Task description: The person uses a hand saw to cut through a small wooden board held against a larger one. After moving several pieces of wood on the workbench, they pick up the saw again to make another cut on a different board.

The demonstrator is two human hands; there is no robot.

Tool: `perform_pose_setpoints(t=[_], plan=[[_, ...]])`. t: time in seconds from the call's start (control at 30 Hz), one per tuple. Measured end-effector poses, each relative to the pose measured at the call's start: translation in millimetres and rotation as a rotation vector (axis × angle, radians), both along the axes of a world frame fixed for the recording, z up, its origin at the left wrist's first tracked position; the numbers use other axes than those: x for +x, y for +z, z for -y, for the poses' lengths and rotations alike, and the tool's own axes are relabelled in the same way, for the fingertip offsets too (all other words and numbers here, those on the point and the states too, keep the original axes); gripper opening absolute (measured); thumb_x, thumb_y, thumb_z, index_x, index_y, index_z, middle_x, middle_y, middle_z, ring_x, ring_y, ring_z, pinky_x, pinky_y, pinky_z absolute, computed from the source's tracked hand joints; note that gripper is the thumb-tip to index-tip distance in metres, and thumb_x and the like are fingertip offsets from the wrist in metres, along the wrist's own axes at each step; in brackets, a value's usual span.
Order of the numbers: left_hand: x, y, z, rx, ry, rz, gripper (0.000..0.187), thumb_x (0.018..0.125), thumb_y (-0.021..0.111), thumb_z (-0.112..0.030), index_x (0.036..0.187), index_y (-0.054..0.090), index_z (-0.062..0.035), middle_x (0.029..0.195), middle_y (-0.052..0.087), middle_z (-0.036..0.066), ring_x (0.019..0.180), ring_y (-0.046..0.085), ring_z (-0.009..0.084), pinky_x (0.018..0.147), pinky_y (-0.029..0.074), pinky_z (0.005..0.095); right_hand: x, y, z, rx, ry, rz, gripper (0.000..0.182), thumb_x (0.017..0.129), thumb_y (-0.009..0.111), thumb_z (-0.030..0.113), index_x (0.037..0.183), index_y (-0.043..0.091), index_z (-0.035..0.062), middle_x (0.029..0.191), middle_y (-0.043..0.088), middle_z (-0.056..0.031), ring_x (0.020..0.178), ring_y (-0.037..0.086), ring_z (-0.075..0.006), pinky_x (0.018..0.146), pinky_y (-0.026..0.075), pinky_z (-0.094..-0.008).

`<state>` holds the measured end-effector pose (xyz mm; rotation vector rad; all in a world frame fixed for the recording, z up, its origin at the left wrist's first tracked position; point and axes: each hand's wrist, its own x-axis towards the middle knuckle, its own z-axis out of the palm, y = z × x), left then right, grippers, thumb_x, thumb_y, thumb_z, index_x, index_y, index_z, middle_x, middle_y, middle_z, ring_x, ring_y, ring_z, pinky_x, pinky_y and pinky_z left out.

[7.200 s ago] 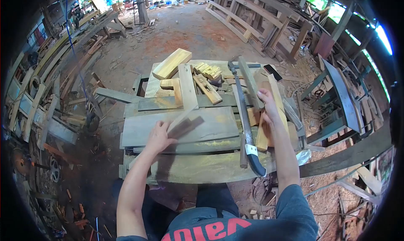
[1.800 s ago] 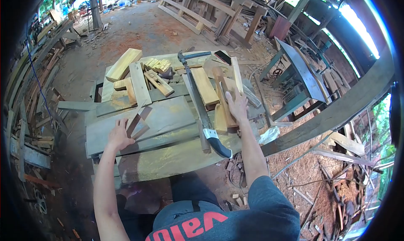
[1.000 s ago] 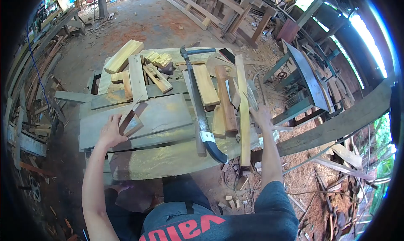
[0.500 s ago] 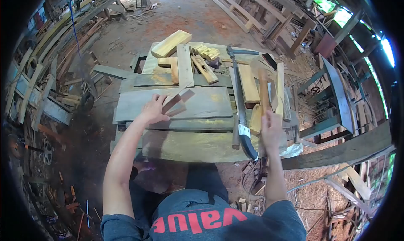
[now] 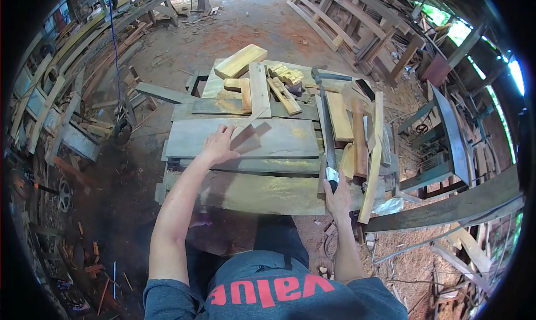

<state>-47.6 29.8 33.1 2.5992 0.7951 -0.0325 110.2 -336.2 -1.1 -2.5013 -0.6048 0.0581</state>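
Note:
My left hand point(image 5: 221, 146) is closed on a small wooden piece point(image 5: 245, 134) and rests over the wide grey board point(image 5: 290, 138) on the worktable. The piece stands up from the board and casts a shadow. My right hand point(image 5: 339, 201) is at the near end of a handsaw point(image 5: 328, 135), its thumb and fingers around the black and white handle. The saw's long blade lies pointing away from me. Right of the saw are a yellowish wood block point(image 5: 339, 118), a brown wooden bar point(image 5: 359, 131) and a long pale strip point(image 5: 373, 163).
A hammer point(image 5: 329, 76) lies at the back of the table, near a dark phone-like object point(image 5: 365, 89). Several wood offcuts point(image 5: 241, 61) are piled at the far side. A long beam point(image 5: 446, 205) juts out at the right. Stacked lumber point(image 5: 67, 52) lines the left.
My right hand has moved left and toward me, from the brown wooden bar to the saw handle. My left hand stays with the wooden piece. The view has shifted slightly.

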Motion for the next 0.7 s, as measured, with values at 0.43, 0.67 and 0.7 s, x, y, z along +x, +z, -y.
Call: perform_pose_setpoints(t=[0.43, 0.67, 0.7], plan=[[4.8, 6.0, -5.8, -0.052, 0.038, 0.006, 0.095, 0.062, 0.087, -0.031, 0.143, 0.041, -0.0123, 0.136, 0.047, 0.015, 0.125, 0.051, 0.0369, 0.103, 0.044, 0.0461, 6.3, -23.3, 17.0, 0.410, -0.126, 0.003, 0.050, 0.095, 0.064, 0.034, 0.129, 0.053, -0.0010, 0.098, 0.060, -0.0147, 0.085, 0.058, -0.0243, 0.074, 0.045, -0.0362], [13.9, 19.8, -7.0, -0.109, 0.020, -0.065, 0.101, 0.054, 0.094, -0.027, 0.140, 0.044, -0.0087, 0.136, 0.049, 0.015, 0.127, 0.050, 0.0357, 0.105, 0.044, 0.0441, -6.2, 0.8, 20.0, 0.681, -0.092, -0.223, 0.034, 0.098, 0.062, 0.025, 0.123, 0.056, 0.0032, 0.069, 0.054, 0.0006, 0.051, 0.047, -0.0036, 0.043, 0.037, -0.0196], [15.5, 20.8, -5.4, -0.089, 0.018, -0.075, 0.101, 0.052, 0.095, -0.027, 0.138, 0.045, -0.0086, 0.135, 0.049, 0.015, 0.126, 0.051, 0.0358, 0.104, 0.044, 0.0442, -7.6, 1.5, 20.2, 0.679, -0.081, -0.213, 0.033, 0.099, 0.061, 0.024, 0.123, 0.055, 0.0033, 0.069, 0.054, 0.0006, 0.052, 0.048, -0.0037, 0.044, 0.038, -0.0199]])
